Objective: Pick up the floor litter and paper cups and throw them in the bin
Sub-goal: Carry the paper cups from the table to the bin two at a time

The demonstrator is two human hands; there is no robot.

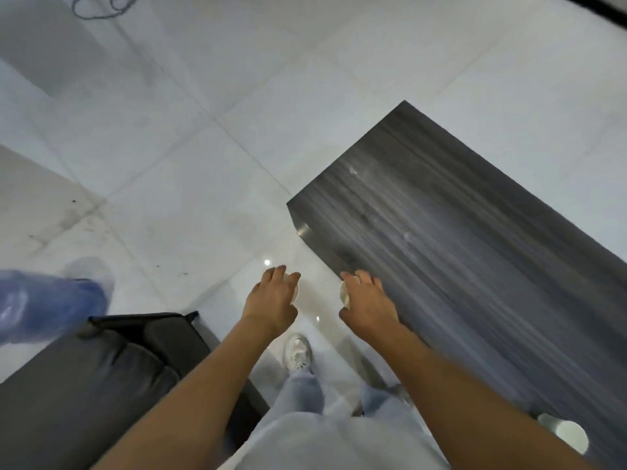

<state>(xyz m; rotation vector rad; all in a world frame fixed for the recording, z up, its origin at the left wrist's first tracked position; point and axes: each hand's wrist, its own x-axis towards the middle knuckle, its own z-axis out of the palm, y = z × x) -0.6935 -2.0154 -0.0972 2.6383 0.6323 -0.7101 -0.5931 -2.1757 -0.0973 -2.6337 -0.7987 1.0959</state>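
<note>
Now, left hand (273, 293) gripping a paper cup (296, 290), right hand (368, 300) gripping another paper cup (345, 293), both hanging over the tiled floor (203, 164) beside the dark worktop (458, 249)

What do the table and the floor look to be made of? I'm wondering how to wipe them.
The table looks like dark grey wood-grain laminate, matte: straight streaks run along its top, though blur may exaggerate them. The floor looks like glossy pale tile, given its grout lines and bright light reflections.
</note>
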